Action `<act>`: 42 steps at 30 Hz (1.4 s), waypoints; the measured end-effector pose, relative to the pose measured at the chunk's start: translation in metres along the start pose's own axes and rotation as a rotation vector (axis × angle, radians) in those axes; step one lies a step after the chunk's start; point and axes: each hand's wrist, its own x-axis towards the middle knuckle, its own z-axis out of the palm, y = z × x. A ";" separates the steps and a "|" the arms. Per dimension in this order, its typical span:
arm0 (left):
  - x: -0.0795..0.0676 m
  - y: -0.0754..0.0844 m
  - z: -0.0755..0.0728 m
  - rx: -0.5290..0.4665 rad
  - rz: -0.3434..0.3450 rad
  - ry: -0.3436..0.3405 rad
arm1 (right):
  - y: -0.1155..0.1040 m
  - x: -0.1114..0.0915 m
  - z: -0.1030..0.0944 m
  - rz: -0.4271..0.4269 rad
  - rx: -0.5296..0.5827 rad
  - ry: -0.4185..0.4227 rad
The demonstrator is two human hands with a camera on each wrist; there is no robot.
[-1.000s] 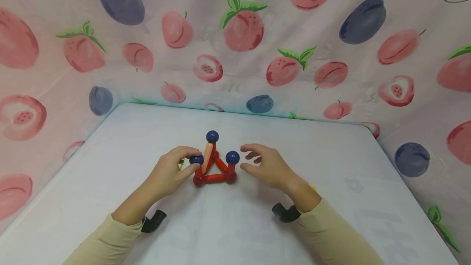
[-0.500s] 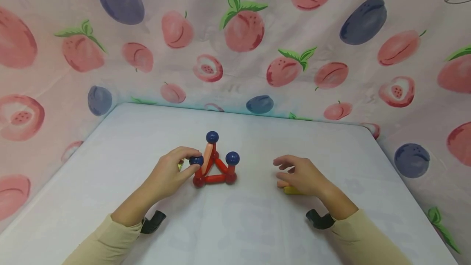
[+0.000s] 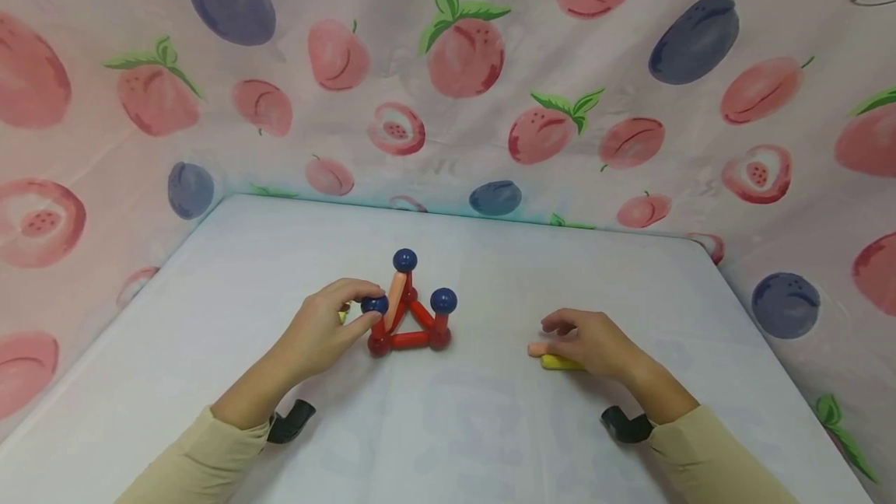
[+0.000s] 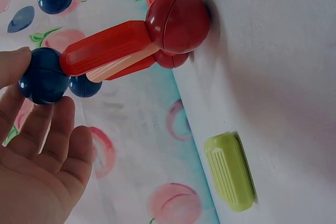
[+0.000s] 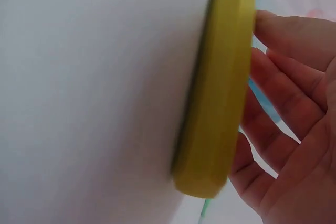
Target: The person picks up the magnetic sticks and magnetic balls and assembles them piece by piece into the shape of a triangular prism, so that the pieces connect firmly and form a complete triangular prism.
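Note:
My left hand (image 3: 329,329) pinches a blue ball (image 4: 43,76) between thumb and fingers. That ball tops a red magnetic rod (image 4: 107,47) standing on a dark red ball (image 4: 178,22). Red rods and balls form a triangular base, with two other blue balls (image 3: 444,301) (image 3: 404,260) raised on rods at its other corners. A peach rod (image 3: 395,300) slants up inside the structure. To the right, my right hand (image 3: 595,344) is low over a second peach rod (image 3: 537,349) and a yellow rod (image 5: 218,87), fingers loosely bent, the peach rod partly hidden by the thumb.
A yellow-green rod (image 4: 230,171) lies on the white table (image 3: 448,426) beside the left hand, mostly hidden in the head view. Fruit-patterned cloth (image 3: 448,138) hangs behind the table. Dark wrist-worn pieces (image 3: 290,421) jut from under both sleeves.
My right hand has moved right and down, from beside the right blue ball to the loose rods, uncovering part of them. The left hand keeps its pinch and the structure stays put.

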 end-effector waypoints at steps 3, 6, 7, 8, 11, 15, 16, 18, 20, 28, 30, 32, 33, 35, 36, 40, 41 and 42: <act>0.001 0.000 0.001 -0.003 0.002 -0.002 | 0.001 0.001 0.001 0.003 -0.017 0.000; 0.001 0.000 0.001 -0.003 0.006 -0.001 | 0.002 0.002 0.002 0.002 -0.030 0.012; 0.001 0.000 0.001 -0.002 0.007 0.001 | 0.002 0.003 0.002 0.002 -0.036 0.017; 0.001 0.000 0.001 -0.002 0.008 0.002 | 0.001 0.004 0.002 0.003 -0.040 0.022; 0.001 0.000 0.002 -0.002 0.009 0.003 | 0.001 0.006 0.003 0.008 -0.061 0.028; 0.002 0.001 0.002 0.001 0.004 0.002 | 0.000 0.008 0.003 0.015 -0.110 0.026; 0.002 0.001 0.002 0.002 0.003 0.001 | -0.001 0.009 0.004 0.014 -0.134 0.022; 0.002 0.001 0.002 0.003 0.003 0.002 | -0.002 0.009 0.004 -0.006 -0.185 0.009; 0.002 0.001 0.002 0.003 0.007 0.004 | -0.003 0.010 0.005 -0.025 -0.226 0.000; 0.002 0.000 0.003 0.009 0.012 0.005 | -0.006 0.010 0.005 -0.058 -0.226 0.017; 0.002 0.000 0.004 0.010 0.013 0.004 | -0.008 0.010 0.004 -0.064 -0.206 0.032; 0.002 -0.001 0.004 0.008 0.014 0.003 | -0.011 0.010 0.002 -0.072 -0.183 0.051; 0.002 -0.001 0.003 0.006 0.015 0.003 | -0.014 0.010 0.001 -0.079 -0.171 0.057; 0.002 -0.001 0.003 0.003 0.016 0.004 | -0.021 0.009 0.001 -0.108 -0.159 0.075; 0.002 -0.001 0.003 0.002 0.016 0.005 | -0.025 0.009 0.000 -0.127 -0.154 0.086; 0.001 -0.001 0.003 0.005 0.013 0.006 | -0.046 0.010 0.001 -0.223 -0.119 0.150; 0.001 -0.001 0.003 0.006 0.012 0.006 | -0.052 0.010 0.001 -0.248 -0.105 0.164; 0.001 -0.001 0.003 0.007 0.012 0.007 | -0.058 0.010 0.001 -0.267 -0.089 0.175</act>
